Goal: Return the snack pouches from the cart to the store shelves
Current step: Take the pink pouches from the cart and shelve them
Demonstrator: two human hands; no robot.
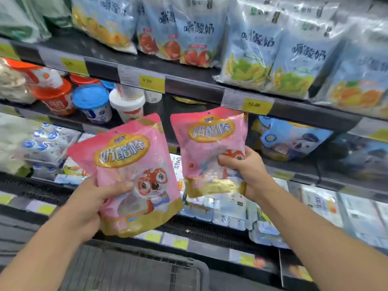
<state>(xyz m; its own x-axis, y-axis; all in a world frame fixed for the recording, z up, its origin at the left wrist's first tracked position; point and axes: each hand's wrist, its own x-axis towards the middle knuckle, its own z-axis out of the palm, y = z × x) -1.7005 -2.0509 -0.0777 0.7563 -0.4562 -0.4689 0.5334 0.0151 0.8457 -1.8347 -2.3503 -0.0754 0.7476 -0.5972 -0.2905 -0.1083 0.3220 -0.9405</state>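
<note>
Both forearms reach forward, left hand (pixel 84 203) and right hand (pixel 247 169) gripping pink pouches (pixel 134 164).

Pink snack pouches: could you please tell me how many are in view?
2: one pink pouch in the left hand, the other pink pouch in the right hand. Others may be hidden.

Two bare forearms reach up from the lower corners of the frame, angled inward toward each other. The left hand (pixel 84 203) is raised at mid-height, thumb stretched across the front of what it holds, the other fingers curled behind and hidden. The right hand (pixel 245 171) sits slightly higher and farther forward, back of the hand toward the camera, fingers (pixel 227 159) wrapped in a firm clasp over its own load. The two hands are well apart.
</note>
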